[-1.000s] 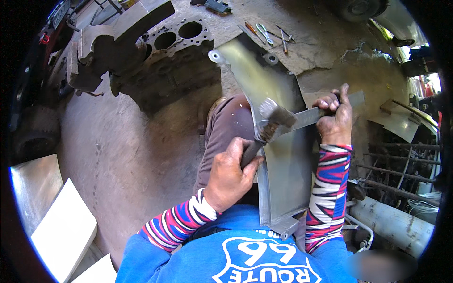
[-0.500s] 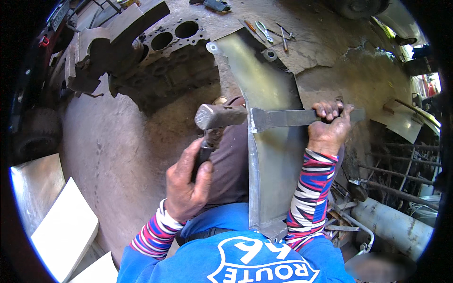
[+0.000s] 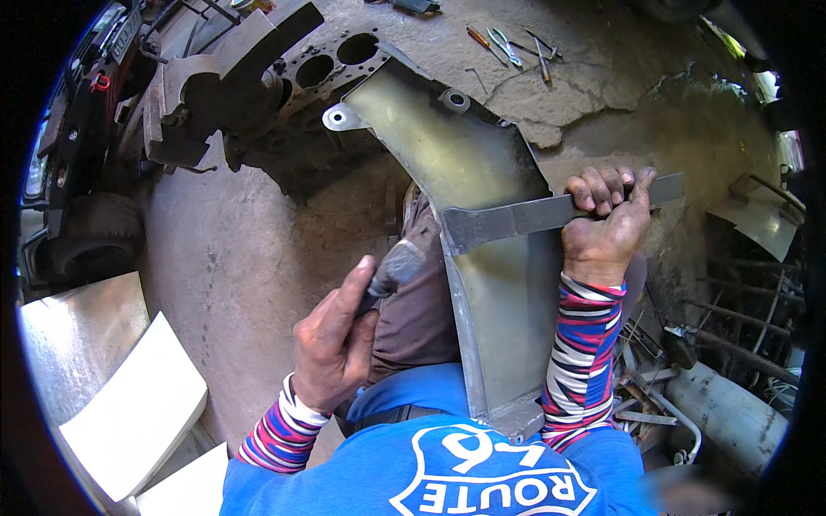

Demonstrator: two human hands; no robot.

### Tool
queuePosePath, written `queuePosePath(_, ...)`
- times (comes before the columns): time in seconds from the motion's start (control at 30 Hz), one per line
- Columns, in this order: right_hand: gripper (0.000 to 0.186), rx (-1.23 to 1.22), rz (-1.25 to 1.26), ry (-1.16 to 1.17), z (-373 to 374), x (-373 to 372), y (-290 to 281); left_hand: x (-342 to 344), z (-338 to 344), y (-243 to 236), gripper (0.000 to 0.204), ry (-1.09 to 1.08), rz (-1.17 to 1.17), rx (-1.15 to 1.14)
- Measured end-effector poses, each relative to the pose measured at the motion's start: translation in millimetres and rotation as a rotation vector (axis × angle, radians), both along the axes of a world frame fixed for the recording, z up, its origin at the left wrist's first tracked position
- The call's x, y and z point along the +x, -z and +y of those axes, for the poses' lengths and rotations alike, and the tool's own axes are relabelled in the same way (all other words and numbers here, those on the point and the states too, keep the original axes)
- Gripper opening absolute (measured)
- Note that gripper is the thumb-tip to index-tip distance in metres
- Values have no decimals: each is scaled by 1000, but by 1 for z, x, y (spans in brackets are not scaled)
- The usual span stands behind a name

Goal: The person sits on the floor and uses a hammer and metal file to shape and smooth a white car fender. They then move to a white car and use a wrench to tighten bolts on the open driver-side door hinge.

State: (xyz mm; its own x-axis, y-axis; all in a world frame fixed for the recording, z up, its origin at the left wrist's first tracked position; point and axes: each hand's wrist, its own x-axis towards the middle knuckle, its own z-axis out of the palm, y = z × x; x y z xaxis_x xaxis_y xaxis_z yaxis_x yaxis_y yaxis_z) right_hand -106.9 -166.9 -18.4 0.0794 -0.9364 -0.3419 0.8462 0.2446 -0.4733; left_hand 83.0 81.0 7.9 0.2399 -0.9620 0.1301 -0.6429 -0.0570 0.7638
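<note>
A hammer [image 3: 394, 271] is gripped in the left hand [image 3: 334, 348], the fingers wrapped tight around the handle and the thumb laid along it; the head is raised and blurred, just left of the upright edge of the sheet-metal panel [image 3: 482, 258]. The left forearm comes up from the lower edge in a striped sleeve, bent slightly inward at the wrist.

The panel is propped on edge between the knees and runs from near the lap away toward the far left, where two round mounting tabs show. A flat steel bar [image 3: 516, 219] is laid across its face and pressed against it by the right hand [image 3: 607, 228], whose fingers are curled over the top of the bar and pressed together, the thumb underneath. The right forearm rises almost straight from the near edge.

As far as can be judged, the shaping of the panel's edge is under way and not finished: the flange near the bar looks straight, yet the bar is held in place as a backing and the hammer is poised for a blow. How much of the edge remains to be worked cannot be told.

Farther off, an engine block [image 3: 327, 69] lies at the far left, and pliers and screwdrivers [image 3: 508, 43] are scattered on the cracked concrete floor [image 3: 224, 241].
</note>
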Motion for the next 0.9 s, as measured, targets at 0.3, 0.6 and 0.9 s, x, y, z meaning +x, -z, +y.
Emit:
queuePosePath(0.3, 42, 4, 17, -1, -1, 4, -2, 7, 5, -7, 61, 68, -62, 181)
queuePosePath(0.6, 42, -23, 14, -39, -1, 5, 0, 8, 11, -1, 62, -69, -82, 230)
queuePosePath(0.9, 41, -18, -1, -52, -3, 6, 0, 11, 5, -5, 58, -54, -30, 122)
